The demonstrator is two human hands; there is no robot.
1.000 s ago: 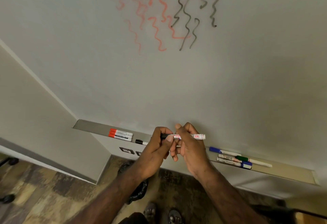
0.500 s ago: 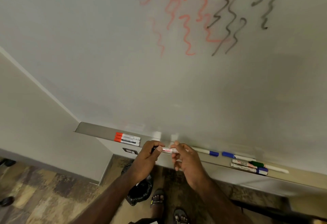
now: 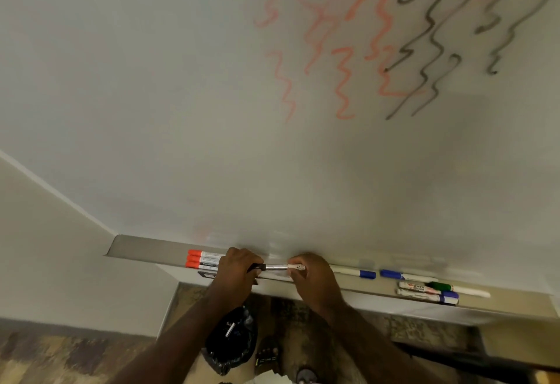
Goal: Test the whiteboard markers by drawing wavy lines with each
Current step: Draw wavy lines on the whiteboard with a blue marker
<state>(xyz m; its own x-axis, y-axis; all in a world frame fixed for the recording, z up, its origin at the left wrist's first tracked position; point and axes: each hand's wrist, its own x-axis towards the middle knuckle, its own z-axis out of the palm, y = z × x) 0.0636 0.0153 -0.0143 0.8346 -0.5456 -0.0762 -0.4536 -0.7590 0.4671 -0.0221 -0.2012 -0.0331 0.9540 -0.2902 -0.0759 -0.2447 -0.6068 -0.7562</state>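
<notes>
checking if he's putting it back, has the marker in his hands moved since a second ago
Yes. The marker has come down to the tray, beside the red markers. Earlier it was held clear above the tray. Both hands grip it.

hands (image 3: 272, 271) gripping marker (image 3: 277, 267), tray (image 3: 145, 249)

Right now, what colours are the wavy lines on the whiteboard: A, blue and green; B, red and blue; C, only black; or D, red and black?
D: the whiteboard shows red wavy lines on the left and black wavy lines on the right.
</notes>
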